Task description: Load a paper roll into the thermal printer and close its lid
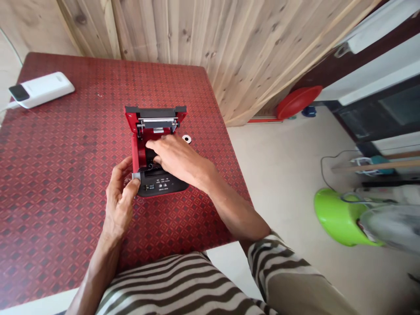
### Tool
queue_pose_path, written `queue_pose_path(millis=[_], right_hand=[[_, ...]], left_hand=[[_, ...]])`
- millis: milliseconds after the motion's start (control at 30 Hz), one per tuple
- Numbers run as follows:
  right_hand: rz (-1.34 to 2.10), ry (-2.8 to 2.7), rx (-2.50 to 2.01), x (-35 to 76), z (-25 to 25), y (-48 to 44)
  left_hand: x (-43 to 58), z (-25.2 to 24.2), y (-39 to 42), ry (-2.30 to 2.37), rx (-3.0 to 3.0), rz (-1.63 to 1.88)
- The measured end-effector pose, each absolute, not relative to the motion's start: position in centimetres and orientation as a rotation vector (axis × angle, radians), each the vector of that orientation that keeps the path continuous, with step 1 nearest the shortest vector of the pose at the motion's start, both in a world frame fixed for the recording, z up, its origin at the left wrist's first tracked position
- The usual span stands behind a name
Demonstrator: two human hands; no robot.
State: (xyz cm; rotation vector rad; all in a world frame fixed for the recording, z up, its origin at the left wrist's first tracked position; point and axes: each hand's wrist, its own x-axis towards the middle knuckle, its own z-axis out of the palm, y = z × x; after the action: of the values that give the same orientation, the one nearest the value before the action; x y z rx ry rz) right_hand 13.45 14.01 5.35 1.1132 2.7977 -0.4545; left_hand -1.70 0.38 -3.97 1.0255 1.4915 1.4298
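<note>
A small red and black label printer (164, 186) lies on the table with its lid (155, 118) raised, showing a roller and metal bar inside the lid. My left hand (121, 194) grips the printer's front left corner, the thumb pressed on a grey tab (136, 176) and the fingers along the red side. Over the printer's inner compartment, my right hand (179, 159) reaches in from the right. Its index finger and thumb are apart, with nothing visible between them; the other fingers are hidden. A small white roll (187, 138) sits just right of the printer, beyond my right hand.
The table (65, 175) has a red patterned top. A white power bank (46, 89) with a cable lies at its far left. Wooden panelling (183, 35) rises behind. On the floor to the right are a green plastic stool or basin (337, 216) and a red basin (297, 103).
</note>
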Motion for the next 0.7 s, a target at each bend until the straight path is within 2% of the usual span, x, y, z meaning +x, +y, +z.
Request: queue_pose_path(millis=[133,233,367,500,700], right_hand=[[-0.679,3.081,1.046,16.0,5.7,12.2],[-0.843,3.304,0.901,17.6,5.6,10.6],[-0.643,3.362,0.910,18.0,4.6,9.3],[-0.430,3.489,0.967,18.0,3.3,8.4],[-0.202,3.622,1.166,18.9,1.7,7.1]], left_hand=[[-2.7,-3.3,0.6,1.406,0.902,1.416],[-3.7,-1.4,3.1,1.429,0.865,1.538],[-4.9,1.5,9.8,1.529,0.900,1.644],[-4.9,2.5,15.5,1.587,0.864,1.537],[-4.2,1.1,14.2,1.511,0.882,1.536]])
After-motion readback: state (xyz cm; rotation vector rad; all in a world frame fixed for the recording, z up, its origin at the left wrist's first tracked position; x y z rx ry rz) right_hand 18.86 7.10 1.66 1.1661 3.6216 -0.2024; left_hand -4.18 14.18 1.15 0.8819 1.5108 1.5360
